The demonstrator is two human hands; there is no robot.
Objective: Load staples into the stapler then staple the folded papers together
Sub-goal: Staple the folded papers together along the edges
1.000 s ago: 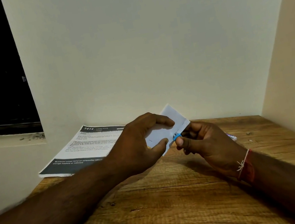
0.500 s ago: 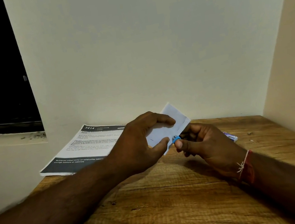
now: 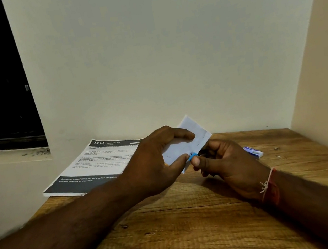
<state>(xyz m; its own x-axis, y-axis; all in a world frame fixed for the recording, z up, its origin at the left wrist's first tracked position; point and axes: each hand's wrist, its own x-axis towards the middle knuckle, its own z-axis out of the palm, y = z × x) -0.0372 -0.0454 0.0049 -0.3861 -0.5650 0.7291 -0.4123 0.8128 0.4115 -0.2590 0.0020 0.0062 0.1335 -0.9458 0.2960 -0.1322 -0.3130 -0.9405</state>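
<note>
ok, head view: i see the left hand (image 3: 155, 165) pinching the folded papers (image 3: 186, 144), held just above the wooden table (image 3: 199, 228). right hand (image 3: 224, 162) is closed around a small blue stapler (image 3: 192, 156) at the papers' lower edge. staple box (image 3: 253, 152) lies behind the right hand, printed sheet (image 3: 95, 165) at left.

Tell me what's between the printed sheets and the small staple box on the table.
In the head view, both hands: the left hand holding the folded paper, the right hand gripping the blue stapler.
</note>
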